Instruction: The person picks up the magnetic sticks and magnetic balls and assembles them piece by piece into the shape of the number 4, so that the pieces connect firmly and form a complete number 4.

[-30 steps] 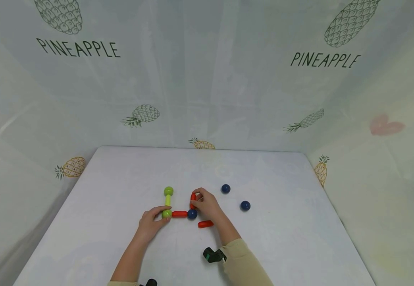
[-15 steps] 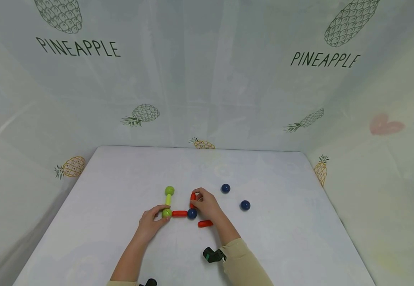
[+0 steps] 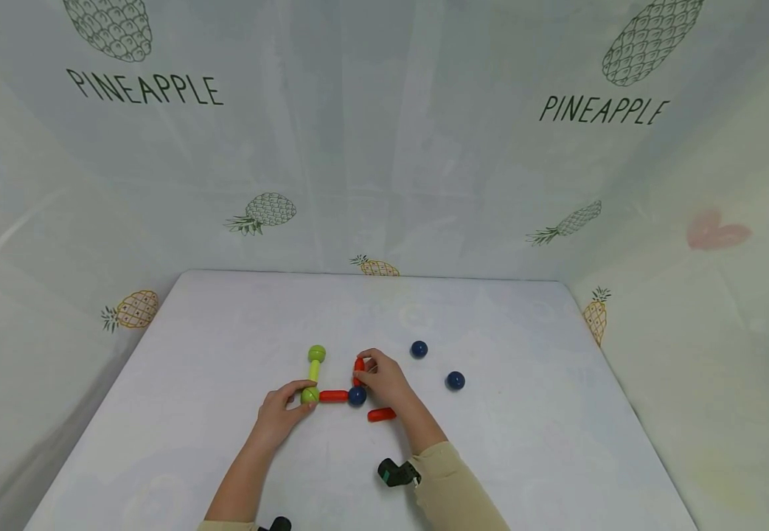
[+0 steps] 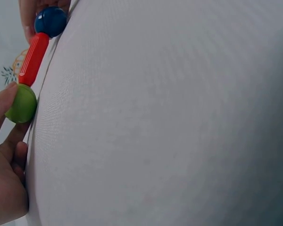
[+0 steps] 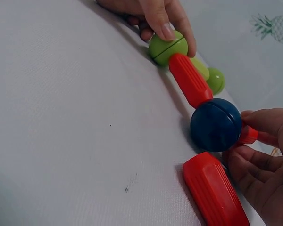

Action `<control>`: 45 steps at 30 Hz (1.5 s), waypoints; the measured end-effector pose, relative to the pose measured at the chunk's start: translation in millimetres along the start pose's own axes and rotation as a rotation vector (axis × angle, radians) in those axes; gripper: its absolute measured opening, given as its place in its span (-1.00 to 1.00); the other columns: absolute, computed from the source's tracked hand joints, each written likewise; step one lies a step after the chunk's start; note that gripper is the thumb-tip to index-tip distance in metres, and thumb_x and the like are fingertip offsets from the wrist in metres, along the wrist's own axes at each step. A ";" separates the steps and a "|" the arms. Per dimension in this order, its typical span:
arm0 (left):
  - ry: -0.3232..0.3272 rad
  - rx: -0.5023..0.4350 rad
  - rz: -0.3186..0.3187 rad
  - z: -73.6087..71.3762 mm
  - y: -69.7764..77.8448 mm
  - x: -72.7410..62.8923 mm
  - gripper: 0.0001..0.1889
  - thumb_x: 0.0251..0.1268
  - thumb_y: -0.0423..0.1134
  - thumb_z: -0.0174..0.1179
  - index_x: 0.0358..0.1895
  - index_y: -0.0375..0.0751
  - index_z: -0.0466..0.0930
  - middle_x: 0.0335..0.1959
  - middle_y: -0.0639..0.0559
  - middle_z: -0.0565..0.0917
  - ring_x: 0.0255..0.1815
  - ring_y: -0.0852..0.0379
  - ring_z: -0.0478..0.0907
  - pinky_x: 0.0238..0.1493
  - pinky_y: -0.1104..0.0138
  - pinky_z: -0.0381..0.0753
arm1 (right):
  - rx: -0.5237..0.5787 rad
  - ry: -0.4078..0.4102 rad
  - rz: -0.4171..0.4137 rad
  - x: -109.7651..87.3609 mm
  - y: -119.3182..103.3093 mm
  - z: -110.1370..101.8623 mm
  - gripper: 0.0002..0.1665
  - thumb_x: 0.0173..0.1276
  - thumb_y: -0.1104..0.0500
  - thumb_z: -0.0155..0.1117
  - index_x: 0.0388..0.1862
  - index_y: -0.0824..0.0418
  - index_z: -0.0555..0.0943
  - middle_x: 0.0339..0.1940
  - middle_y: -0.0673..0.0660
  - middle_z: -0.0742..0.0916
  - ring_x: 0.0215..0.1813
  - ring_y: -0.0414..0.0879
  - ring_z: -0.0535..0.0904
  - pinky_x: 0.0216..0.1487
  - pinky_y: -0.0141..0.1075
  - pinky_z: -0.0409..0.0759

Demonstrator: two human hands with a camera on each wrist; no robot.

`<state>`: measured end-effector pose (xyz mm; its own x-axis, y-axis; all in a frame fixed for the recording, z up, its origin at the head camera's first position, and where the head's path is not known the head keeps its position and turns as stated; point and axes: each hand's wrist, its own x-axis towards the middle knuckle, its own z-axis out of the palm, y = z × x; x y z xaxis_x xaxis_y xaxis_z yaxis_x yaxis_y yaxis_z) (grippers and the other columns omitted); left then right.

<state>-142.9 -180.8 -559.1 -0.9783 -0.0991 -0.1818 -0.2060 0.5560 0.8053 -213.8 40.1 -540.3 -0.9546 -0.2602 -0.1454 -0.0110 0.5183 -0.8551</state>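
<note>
My left hand (image 3: 278, 414) grips the near green ball (image 5: 168, 47) between thumb and fingers. From that ball a yellow-green rod (image 3: 314, 371) runs away to a second green ball (image 3: 317, 353). A red rod (image 4: 34, 59) links the near green ball to a blue ball (image 5: 216, 125) on its right. My right hand (image 3: 382, 379) pinches another red rod (image 3: 358, 371), which points away from the blue ball with its near end at the ball. Fingers partly cover that rod in the right wrist view.
A loose red rod (image 3: 381, 415) lies beside my right wrist. Two loose blue balls, one farther back (image 3: 419, 349) and one nearer (image 3: 455, 380), sit to the right on the white table (image 3: 523, 442). A black wrist device (image 3: 397, 473) is at the right sleeve.
The far green ball and its yellow-green rod have swung slightly to the right. Both hands have stayed nearly still, keeping their holds.
</note>
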 end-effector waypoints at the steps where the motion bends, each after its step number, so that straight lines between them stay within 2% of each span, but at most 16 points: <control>1: 0.000 -0.001 -0.001 0.3 -0.1 0.2 -0.60 0.21 -0.26 0.35 0.13 0.03 0.63 0.14 -0.14 0.52 0.10 -0.13 0.38 0.04 -0.12 0.42 | 0.003 0.000 0.002 0.1 0.4 0.1 -0.62 0.34 0.15 0.33 0.11 0.15 0.55 -0.27 0.02 0.58 -0.28 -0.10 0.51 -0.28 -0.31 0.54; 12: 0.016 -0.006 0.052 0.4 -2.5 -0.2 -0.62 0.18 -0.28 0.37 0.10 -0.01 0.65 0.06 -0.09 0.58 0.04 -0.08 0.39 0.01 -0.06 0.34 | 0.004 0.010 -0.036 -3.2 1.6 -6.6 -0.59 0.35 0.19 0.31 0.16 0.21 0.55 -0.30 0.02 0.60 -0.34 -0.13 0.55 -0.32 -0.31 0.56; 19: 0.014 -0.015 0.048 -1.8 -1.1 -1.6 -0.63 0.19 -0.27 0.36 0.10 -0.02 0.65 0.08 -0.12 0.56 0.05 -0.10 0.39 0.03 -0.08 0.35 | 0.020 0.044 -0.034 -8.4 -2.2 -17.5 -0.57 0.34 0.19 0.32 0.18 0.21 0.54 -0.27 0.03 0.59 -0.27 -0.11 0.54 -0.28 -0.30 0.56; 26: 0.012 -0.019 0.045 -1.4 -0.2 -2.0 -0.63 0.21 -0.27 0.35 0.11 -0.03 0.65 0.15 -0.17 0.54 0.11 -0.14 0.39 0.09 -0.11 0.39 | 0.004 0.160 -0.058 -10.2 4.1 -26.3 -0.56 0.32 0.18 0.36 0.16 0.22 0.56 -0.28 0.01 0.62 -0.24 -0.09 0.53 -0.30 -0.30 0.55; 30: 0.008 -0.023 0.041 -0.6 -1.2 -2.4 -0.63 0.21 -0.27 0.35 0.11 -0.04 0.64 0.17 -0.19 0.53 0.13 -0.17 0.40 0.10 -0.12 0.40 | 0.030 0.258 -0.028 -11.6 8.4 -30.1 -0.52 0.30 0.18 0.38 0.19 0.18 0.54 -0.28 0.01 0.61 -0.21 -0.08 0.53 -0.28 -0.30 0.57; 36: 0.005 -0.010 0.028 1.1 -4.5 -3.3 -0.62 0.20 -0.27 0.35 0.12 -0.01 0.64 0.13 -0.14 0.55 0.09 -0.11 0.39 0.05 -0.09 0.41 | 0.045 0.379 -0.009 -13.9 12.3 -33.6 -0.50 0.28 0.19 0.39 0.20 0.18 0.54 -0.28 0.01 0.60 -0.20 -0.09 0.52 -0.27 -0.30 0.57; 45: 0.006 -0.005 0.041 -1.5 -0.7 -6.0 -0.63 0.21 -0.28 0.35 0.11 -0.03 0.64 0.14 -0.17 0.54 0.07 -0.12 0.40 0.02 -0.10 0.42 | 0.025 0.478 -0.014 -14.2 17.3 -39.1 -0.55 0.25 0.22 0.41 0.13 0.20 0.58 -0.30 0.02 0.58 -0.22 -0.08 0.48 -0.25 -0.27 0.53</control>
<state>-136.9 -181.8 -557.8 -0.9860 -0.0813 -0.1453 -0.1659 0.5557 0.8147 -212.1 84.6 -533.6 -0.9844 0.1401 0.1068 -0.0234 0.4965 -0.8677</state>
